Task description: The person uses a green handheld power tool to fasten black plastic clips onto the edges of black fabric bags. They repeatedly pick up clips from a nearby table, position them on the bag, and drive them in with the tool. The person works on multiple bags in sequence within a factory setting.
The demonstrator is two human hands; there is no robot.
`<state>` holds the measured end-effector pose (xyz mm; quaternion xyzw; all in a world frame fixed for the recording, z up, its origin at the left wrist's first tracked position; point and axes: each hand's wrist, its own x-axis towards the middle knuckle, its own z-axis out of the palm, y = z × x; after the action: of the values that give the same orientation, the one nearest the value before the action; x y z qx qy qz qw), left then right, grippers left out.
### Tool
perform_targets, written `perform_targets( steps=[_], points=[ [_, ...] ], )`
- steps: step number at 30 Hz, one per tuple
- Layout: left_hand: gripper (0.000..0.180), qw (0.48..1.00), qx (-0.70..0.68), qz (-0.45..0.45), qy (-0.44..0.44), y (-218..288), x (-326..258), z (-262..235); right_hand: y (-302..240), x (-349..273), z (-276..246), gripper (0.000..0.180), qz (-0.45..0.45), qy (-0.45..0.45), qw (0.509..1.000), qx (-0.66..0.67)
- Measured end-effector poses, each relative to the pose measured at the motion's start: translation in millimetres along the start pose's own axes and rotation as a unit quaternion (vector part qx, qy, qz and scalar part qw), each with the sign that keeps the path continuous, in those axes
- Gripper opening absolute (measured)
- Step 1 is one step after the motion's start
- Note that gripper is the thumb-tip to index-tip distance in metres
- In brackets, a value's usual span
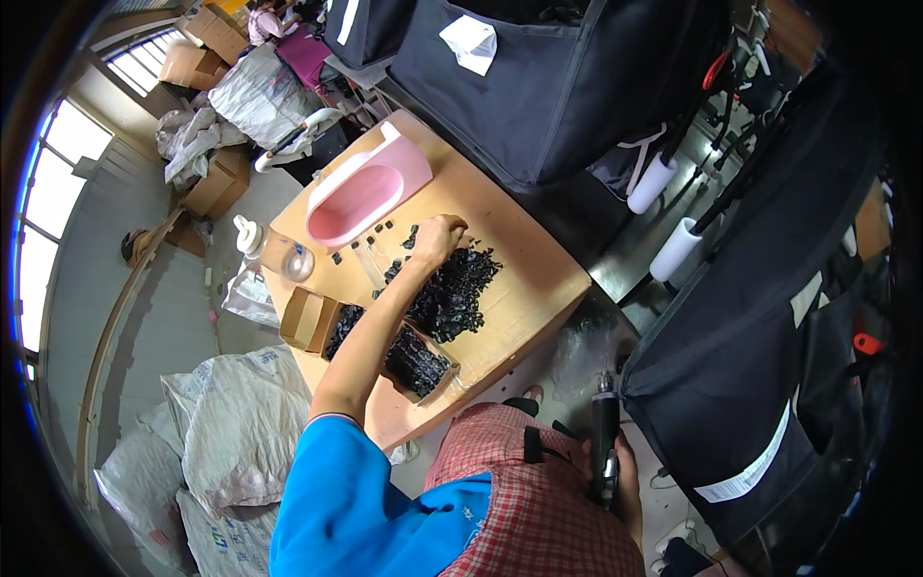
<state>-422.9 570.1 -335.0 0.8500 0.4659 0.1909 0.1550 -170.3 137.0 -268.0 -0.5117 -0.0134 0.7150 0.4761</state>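
Observation:
My left hand (440,237) reaches out over the wooden table (538,279) and rests with bent fingers on the far edge of a pile of small black parts (452,293). Whether the fingers pinch a part cannot be seen. My right hand (620,481) is low at my side beside my checked apron, wrapped around a black power tool (605,433) that points upward. A shallow cardboard box (413,363) full of the same black parts sits at the table's near edge under my left forearm.
A pink plastic scoop-shaped tray (361,192) lies at the table's far end, with a clear bottle (252,237) at the left corner. Large dark fabric bins (567,87) stand beyond and to the right. White woven sacks (231,433) lie on the floor at left.

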Motion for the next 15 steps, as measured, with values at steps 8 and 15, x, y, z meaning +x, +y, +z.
perform_targets(
  steps=[8,15],
  points=[
    [0.023,0.983,0.134,-0.070,-0.105,-4,14,42,3,0,12,0.050,-0.080,-0.049,0.995,-0.046],
    [0.024,0.793,-0.555,-0.216,-0.126,117,-48,-41,-28,-11,44,0.075,-0.113,-0.205,0.972,0.028]
  ],
)
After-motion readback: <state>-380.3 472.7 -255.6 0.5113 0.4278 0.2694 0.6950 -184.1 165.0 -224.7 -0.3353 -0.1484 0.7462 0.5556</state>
